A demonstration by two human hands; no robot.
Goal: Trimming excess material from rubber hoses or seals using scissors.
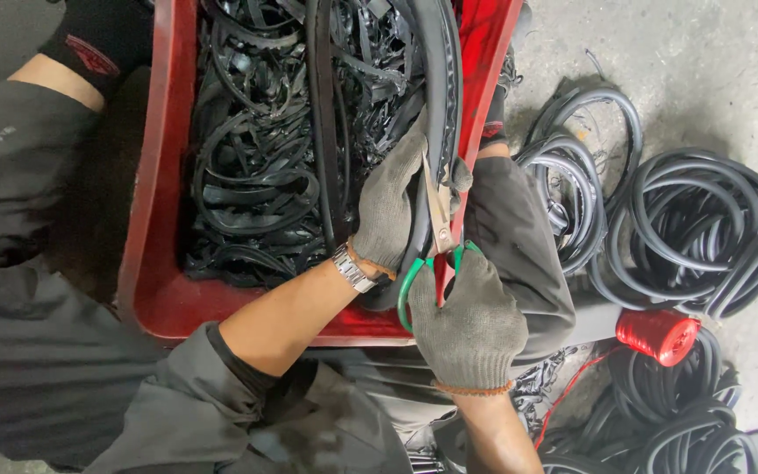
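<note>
The scissors [436, 237] have green handles and long metal blades; they stand almost upright over the near right corner of the red crate, with the blades pointing away from the person and slightly open around a black rubber strip [439, 79]. This strip is wide, smooth and a little curved, and it runs from the top of the crate down to the blades, above a heap of thin black rubber scraps.
</note>
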